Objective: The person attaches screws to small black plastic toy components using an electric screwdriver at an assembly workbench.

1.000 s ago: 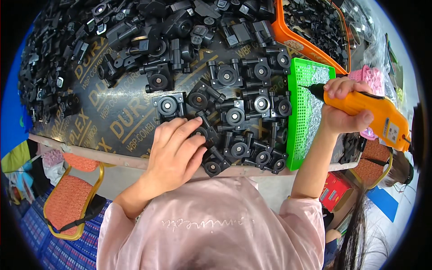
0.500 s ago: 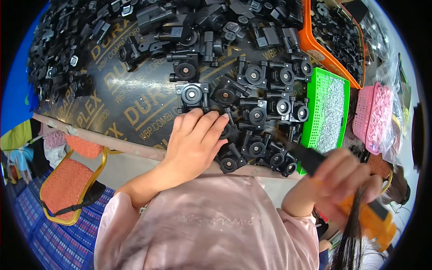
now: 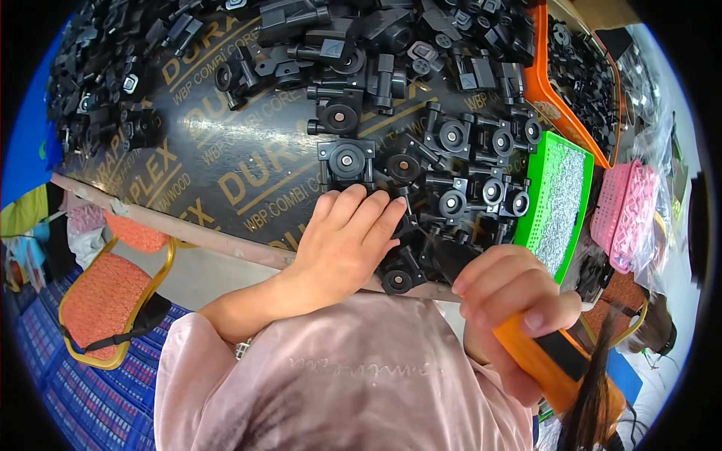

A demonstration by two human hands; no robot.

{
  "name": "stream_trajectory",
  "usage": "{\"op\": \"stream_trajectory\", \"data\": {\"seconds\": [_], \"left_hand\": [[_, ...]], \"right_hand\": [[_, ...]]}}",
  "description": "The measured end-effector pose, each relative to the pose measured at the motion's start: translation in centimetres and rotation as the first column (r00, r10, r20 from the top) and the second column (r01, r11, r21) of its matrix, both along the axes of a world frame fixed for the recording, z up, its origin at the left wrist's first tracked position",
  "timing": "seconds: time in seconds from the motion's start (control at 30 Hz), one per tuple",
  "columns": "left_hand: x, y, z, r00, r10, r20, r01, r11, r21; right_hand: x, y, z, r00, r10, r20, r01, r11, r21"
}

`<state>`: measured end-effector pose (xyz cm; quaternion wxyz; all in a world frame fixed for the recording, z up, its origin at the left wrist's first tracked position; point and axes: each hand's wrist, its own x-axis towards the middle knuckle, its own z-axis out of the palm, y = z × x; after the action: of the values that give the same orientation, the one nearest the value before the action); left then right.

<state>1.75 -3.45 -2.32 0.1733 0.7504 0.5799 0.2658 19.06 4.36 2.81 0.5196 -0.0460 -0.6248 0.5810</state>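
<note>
My left hand (image 3: 342,240) rests at the near edge of the table, its bent fingers holding down a black plastic part, mostly covered by them. Directly beyond the fingertips lies a black wheel housing (image 3: 347,161) with a round wheel and a metal centre pin. My right hand (image 3: 515,301) is wrapped around an orange and black electric screwdriver (image 3: 530,346). Its dark nose points up and left, toward the parts beside my left hand; the tip is hard to make out. Several similar wheel housings (image 3: 453,136) sit in a cluster right of my left hand.
A green perforated tray (image 3: 538,195) of small silvery pieces stands to the right, beside a pink basket (image 3: 602,210). Behind it is an orange bin (image 3: 553,113) of black parts. Loose black parts (image 3: 286,19) pile along the far side. An orange-padded chair (image 3: 105,301) stands at left.
My right hand has brought the screwdriver leftward, closer to my left hand and the near parts. My left hand keeps its hold at the same parts, while the whole view has shifted slightly.
</note>
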Motion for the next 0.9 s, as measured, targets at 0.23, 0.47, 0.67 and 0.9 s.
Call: {"op": "stream_trajectory", "data": {"seconds": [0.23,0.47,0.67,0.9], "left_hand": [[0.0,0.0,-0.3,0.998,0.019,0.06,-0.019,1.0,0.008],[-0.1,-0.3,-0.7,0.997,-0.005,0.078,0.003,1.0,0.018],[0.1,-0.1,-0.7,0.99,0.027,0.14,-0.031,0.999,0.027],[0.1,0.1,-0.2,0.992,0.032,0.122,-0.031,0.999,-0.006]], "right_hand": [[-0.8,0.0,-0.1,1.0,-0.022,-0.022,0.021,0.999,-0.032],[-1.2,1.3,0.4,0.984,0.084,0.157,-0.1,0.991,0.091],[-1.5,2.1,0.3,0.97,0.168,0.175,-0.183,0.98,0.073],[-1.6,5.3,0.3,0.88,0.466,0.093,-0.473,0.877,0.085]]}}
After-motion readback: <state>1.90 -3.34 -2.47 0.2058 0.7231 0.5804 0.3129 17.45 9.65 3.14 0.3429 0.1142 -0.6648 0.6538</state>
